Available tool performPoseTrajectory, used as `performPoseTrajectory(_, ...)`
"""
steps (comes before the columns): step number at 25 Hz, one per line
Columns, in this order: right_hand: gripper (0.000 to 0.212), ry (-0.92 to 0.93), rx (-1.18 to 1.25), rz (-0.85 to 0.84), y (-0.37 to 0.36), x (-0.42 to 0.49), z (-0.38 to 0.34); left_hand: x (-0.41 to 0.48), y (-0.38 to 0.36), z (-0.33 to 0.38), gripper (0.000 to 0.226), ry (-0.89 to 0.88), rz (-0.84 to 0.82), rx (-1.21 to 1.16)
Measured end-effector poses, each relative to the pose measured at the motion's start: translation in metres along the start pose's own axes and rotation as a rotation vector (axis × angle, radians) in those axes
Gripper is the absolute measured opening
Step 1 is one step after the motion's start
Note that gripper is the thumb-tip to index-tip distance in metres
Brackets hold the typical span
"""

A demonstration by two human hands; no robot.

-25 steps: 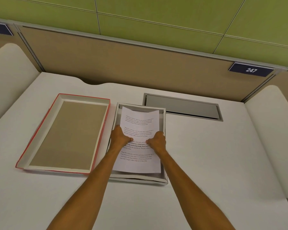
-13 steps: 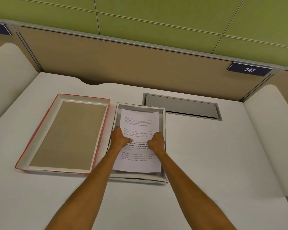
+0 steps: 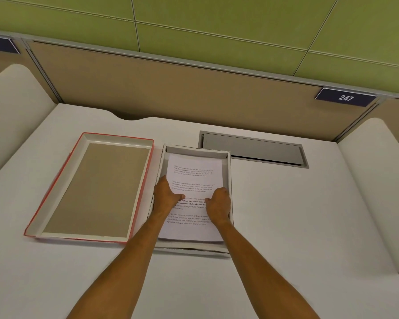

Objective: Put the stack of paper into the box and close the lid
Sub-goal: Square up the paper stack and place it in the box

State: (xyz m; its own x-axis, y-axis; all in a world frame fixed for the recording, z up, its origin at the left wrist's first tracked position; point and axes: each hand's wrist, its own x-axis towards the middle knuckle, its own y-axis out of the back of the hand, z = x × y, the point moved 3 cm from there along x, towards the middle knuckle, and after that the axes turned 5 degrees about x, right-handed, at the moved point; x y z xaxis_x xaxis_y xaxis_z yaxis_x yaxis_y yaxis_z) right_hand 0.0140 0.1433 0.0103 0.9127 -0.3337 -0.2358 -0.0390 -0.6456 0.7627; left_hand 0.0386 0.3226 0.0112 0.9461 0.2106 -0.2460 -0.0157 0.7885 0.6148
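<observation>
A white stack of paper with printed text lies inside the shallow open box at the middle of the desk. My left hand grips the stack's left edge, thumb on top. On the right edge my right hand holds it the same way. The far end of the stack lies low in the box; its near end reaches the box's front wall. The box lid, red outside and brown inside, lies upside down just left of the box.
A grey cable hatch is set into the white desk behind the box on the right. A tan partition closes the back, with white curved dividers at both sides.
The stack has sunk lower and slid further into the box, its raised far end flattening. Both hands stayed on its edges.
</observation>
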Motion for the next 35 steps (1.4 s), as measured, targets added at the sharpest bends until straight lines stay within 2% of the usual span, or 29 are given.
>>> performPoseTrajectory(5,0.045,-0.011,0.007,-0.01,0.002,-0.001,-0.002,-0.003,0.003,0.0,0.077,0.022,0.007,-0.003)
performPoseTrajectory(12,0.042,-0.01,-0.009,-0.041,0.001,-0.001,-0.002,0.0,0.004,0.001,0.08,0.068,-0.065,0.062)
performPoseTrajectory(16,0.039,0.013,-0.044,-0.08,0.003,0.001,-0.001,-0.009,0.008,0.006,0.064,0.032,-0.052,0.117)
performPoseTrajectory(19,0.028,0.043,0.017,-0.047,0.007,0.006,-0.008,-0.033,0.016,0.02,0.061,0.0,0.026,0.006)
performPoseTrajectory(20,0.025,0.066,0.049,-0.016,0.01,0.01,-0.013,-0.043,0.016,0.023,0.063,0.083,-0.014,-0.118)
performPoseTrajectory(22,0.027,0.153,0.043,0.006,0.017,0.025,-0.028,-0.066,0.007,0.027,0.058,0.426,-0.273,-0.588)
performPoseTrajectory(23,0.03,0.208,0.026,-0.03,0.019,0.034,-0.036,-0.082,-0.001,0.029,0.052,0.611,-0.447,-0.825)
performPoseTrajectory(25,0.043,0.291,-0.036,-0.169,0.023,0.051,-0.052,-0.111,-0.011,0.031,0.047,0.826,-0.639,-1.064)
performPoseTrajectory(27,0.056,0.356,-0.175,-0.283,0.025,0.066,-0.063,-0.125,-0.019,0.027,0.045,0.887,-0.669,-1.16)
performPoseTrajectory(29,0.06,0.404,-0.272,-0.348,0.026,0.079,-0.07,-0.129,-0.02,0.025,0.039,0.901,-0.645,-1.209)
performPoseTrajectory(35,0.062,0.38,-0.33,-0.453,0.025,0.104,-0.079,-0.121,-0.023,0.008,0.03,0.943,-0.611,-1.193)
